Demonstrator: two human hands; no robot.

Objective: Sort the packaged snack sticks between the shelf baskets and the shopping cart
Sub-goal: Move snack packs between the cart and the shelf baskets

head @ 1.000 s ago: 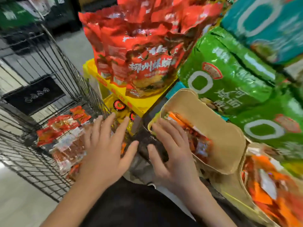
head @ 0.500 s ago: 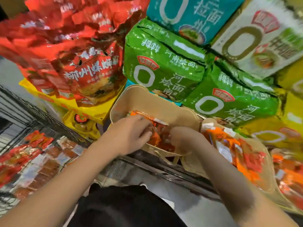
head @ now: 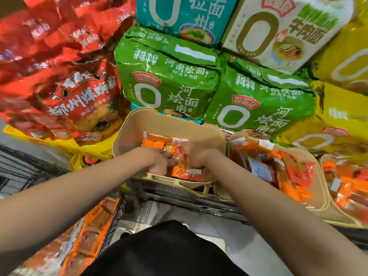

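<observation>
Here the left hand (head: 159, 164) and the right hand (head: 196, 156) are both sunk inside the beige basket (head: 139, 124), knuckles up, fingers curled down into the loose snack sticks (head: 175, 158) that fill its bottom. Each hand looks closed on a clutch of packets, but the fingertips are buried among the wrappers and blurred, so I cannot tell how firm either grip is. The two hands sit just beside each other near the basket's front wall, with a few orange sticks lying free behind them toward its back wall.

To the right of the basket, touching its side, stands a second basket (head: 316, 188) heaped with similar orange and red packets. Behind the basket, green noodle packs (head: 169, 76) are stacked, and to its left rear a pile of red bags (head: 65, 76). Down to the basket's left front, the shopping cart (head: 113, 222) shows its wire side, with flat orange packets inside it.

My judgement is that the step in hand is gathering a bunch from this basket. To do it well, scoop from beneath so the slippery wrappers bunch together, keep both hands close so nothing slides out between them, and lift clear of the front wall before swinging toward the cart
</observation>
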